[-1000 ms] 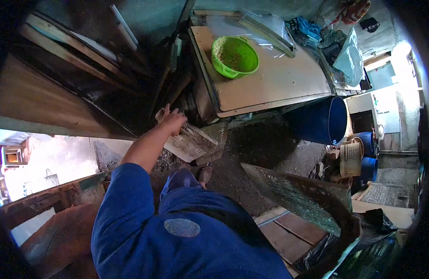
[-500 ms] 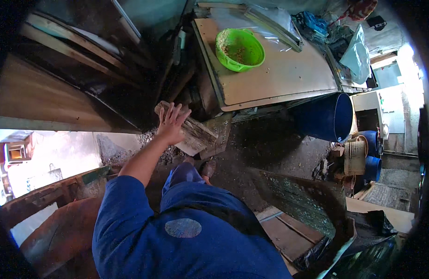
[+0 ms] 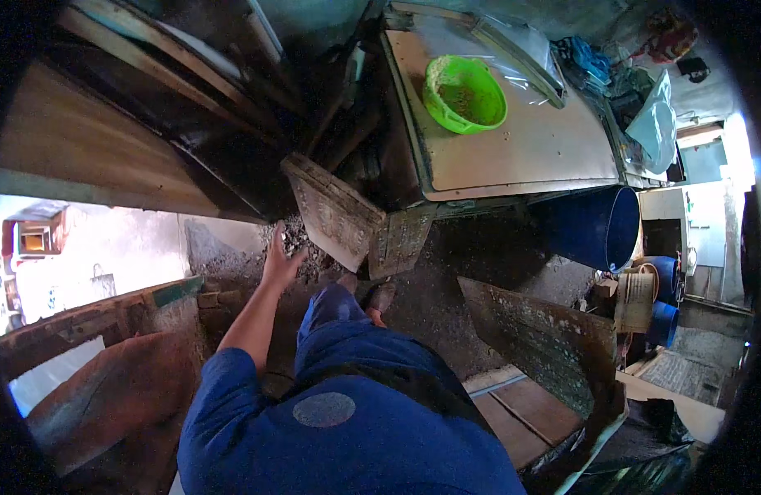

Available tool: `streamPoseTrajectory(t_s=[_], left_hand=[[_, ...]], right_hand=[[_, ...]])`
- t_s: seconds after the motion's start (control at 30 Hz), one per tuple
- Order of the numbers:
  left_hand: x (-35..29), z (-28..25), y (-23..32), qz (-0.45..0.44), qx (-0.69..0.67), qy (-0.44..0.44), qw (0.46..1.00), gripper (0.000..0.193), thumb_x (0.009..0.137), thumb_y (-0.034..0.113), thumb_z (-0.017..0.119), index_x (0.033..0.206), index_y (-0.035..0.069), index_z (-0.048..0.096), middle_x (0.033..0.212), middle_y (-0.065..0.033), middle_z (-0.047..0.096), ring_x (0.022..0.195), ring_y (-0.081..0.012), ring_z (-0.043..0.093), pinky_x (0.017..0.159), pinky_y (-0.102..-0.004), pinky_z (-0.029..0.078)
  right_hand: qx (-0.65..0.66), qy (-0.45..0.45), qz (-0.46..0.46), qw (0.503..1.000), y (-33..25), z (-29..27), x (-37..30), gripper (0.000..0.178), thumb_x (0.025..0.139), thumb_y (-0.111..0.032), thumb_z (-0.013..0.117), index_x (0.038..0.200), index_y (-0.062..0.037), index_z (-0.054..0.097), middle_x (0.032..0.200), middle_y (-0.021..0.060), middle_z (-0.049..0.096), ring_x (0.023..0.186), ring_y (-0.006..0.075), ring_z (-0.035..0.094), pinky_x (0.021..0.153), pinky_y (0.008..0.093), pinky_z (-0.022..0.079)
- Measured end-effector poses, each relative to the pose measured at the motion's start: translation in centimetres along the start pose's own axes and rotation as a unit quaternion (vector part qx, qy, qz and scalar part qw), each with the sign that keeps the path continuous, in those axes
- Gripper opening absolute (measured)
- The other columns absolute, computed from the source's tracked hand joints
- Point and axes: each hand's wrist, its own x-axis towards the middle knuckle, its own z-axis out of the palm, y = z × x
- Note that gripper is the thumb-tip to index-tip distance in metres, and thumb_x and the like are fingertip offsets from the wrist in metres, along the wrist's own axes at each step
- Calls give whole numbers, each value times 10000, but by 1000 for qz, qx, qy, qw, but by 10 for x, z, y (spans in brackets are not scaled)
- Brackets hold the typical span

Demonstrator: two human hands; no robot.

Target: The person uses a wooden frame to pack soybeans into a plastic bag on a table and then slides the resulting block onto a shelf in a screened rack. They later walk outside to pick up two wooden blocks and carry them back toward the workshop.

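Just left of a worn wooden board (image 3: 335, 216), my left hand (image 3: 280, 262) is held with its fingers apart and nothing in it. The board leans at a slant above my feet. A gap shows between its face and my fingers. Behind its lower right end stands a second weathered board (image 3: 399, 241). Pale rubble (image 3: 295, 237) lies on the ground beyond my fingertips. My right hand is out of sight.
A light tabletop (image 3: 529, 157) carries a lime-green basin (image 3: 478, 107) with crumbly bits inside. Below its right end lies a blue barrel (image 3: 619, 227). A mottled plank (image 3: 537, 338) stands to my right, and a long wooden panel (image 3: 100, 148) slopes at the left.
My left hand has come off the board's top and moved down and left. The board now shows its broad face, tilted more upright. The whole view has shifted slightly.
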Motion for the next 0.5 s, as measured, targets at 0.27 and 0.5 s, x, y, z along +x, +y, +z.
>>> streamPoseTrajectory(t_s=[0.27,0.5], left_hand=[[55,14,39,12,7,-12,1000,858,772,313,686,1438,94,192,1435,-189,307,1311,-363,308,1066,-422,285],[-21,51,-11,-103,35,-87,990,854,759,318,696,1424,80,216,1424,-201,324,1292,-358,355,1046,-401,319]], right_hand=[[2,33,-30,999,0,-4,0,161,820,-93,526,878,40,597,790,114,610,676,220,562,633,309,460],[124,15,90,988,-11,-14,-8,162,843,-118,544,883,28,602,797,64,613,678,160,536,629,287,450]])
